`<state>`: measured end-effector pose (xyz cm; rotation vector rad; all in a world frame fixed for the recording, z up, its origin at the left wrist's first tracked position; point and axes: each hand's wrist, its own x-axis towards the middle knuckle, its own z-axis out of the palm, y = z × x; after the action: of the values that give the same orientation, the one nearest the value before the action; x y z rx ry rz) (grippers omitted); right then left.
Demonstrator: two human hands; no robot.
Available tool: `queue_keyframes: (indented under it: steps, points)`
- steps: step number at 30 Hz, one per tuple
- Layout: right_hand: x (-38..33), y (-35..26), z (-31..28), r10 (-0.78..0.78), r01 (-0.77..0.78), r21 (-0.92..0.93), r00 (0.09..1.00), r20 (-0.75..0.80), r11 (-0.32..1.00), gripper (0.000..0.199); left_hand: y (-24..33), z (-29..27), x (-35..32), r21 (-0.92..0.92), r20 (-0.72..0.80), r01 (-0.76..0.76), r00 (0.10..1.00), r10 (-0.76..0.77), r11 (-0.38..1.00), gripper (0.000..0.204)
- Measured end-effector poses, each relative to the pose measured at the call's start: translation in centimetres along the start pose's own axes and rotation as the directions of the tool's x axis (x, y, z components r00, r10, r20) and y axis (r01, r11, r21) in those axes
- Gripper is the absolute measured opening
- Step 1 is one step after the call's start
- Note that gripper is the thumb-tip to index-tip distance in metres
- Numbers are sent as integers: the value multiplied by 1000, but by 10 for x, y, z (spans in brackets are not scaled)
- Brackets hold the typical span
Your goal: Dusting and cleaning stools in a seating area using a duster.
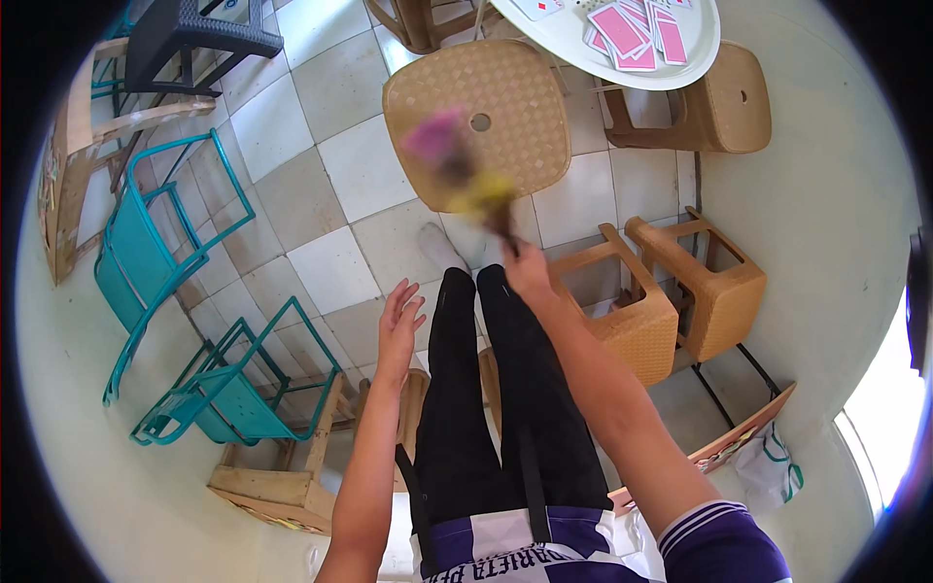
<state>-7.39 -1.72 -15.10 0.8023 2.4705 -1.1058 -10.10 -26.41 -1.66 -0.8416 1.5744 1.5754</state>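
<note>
My right hand (526, 269) is closed around the dark handle of a duster (455, 163), smeared by motion. Its head shows pink at the tip, dark in the middle and yellow nearer the handle. That head is over the tan woven-pattern plastic stool (520, 92) in front of me; whether it touches the seat I cannot tell. Beside my left leg, my left hand (397, 325) hangs in the air with fingers apart, holding nothing.
Pink-backed playing cards (632, 34) lie on a round white table (695, 49) at the far right. Several tan stools (632, 325) line the right wall. Teal metal-framed chairs (146, 248) and a wooden chair (73, 146) stand left. Tiled floor (335, 83) lies between.
</note>
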Motion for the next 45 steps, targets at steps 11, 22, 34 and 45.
queue_keyframes:
  steps: [11, 22, 34, 45]
  points:
    - [5, -35, 23, 546, -369, 576, 821, -166, 729, 64, -16, 4, 4, 60, -4, 36, 999, -36, 998, 54]
    - [18, 14, -26, 102, -106, -45, 992, -81, 993, 24, -39, 25, 9, 72, 39, 23, 999, -26, 997, 52]
    - [15, 19, -46, -389, 455, -153, 860, 331, 877, 20, -33, 18, 3, 46, -5, 64, 998, -64, 997, 46]
    - [-7, -15, -3, 17, -5, -95, 992, 127, 995, 22, -23, 19, 10, 66, -8, 103, 995, -103, 992, 45]
